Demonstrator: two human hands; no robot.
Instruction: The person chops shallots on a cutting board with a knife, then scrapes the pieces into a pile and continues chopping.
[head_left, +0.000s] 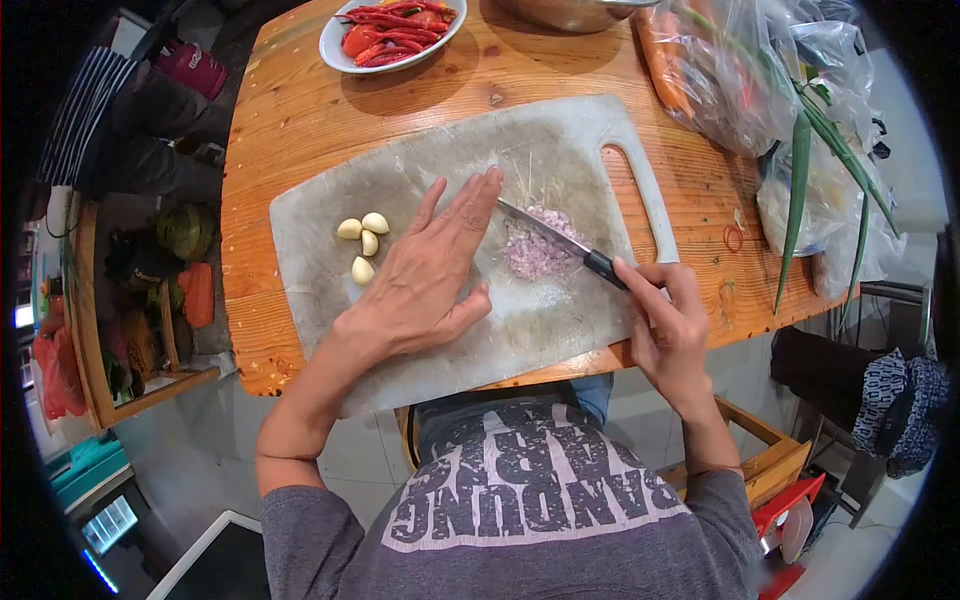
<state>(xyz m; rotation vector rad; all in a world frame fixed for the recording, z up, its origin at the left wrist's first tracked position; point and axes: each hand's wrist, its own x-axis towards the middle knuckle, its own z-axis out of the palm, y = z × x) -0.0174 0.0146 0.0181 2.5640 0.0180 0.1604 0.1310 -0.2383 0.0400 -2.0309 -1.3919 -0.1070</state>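
A white cutting board, worn and stained, lies on the wooden table. My right hand grips the black handle of a knife, whose blade slants up and left over a pile of finely chopped shallot. Flat and palm down, my left hand reaches across the board with its fingers stretched out, fingertips right at the knife's tip. Several peeled garlic cloves sit to the left of that hand.
A white plate of red chilies and tomatoes stands at the table's far side, beside a metal bowl. Plastic bags with carrots and green leaves fill the right side. A red rubber band lies near the board's handle.
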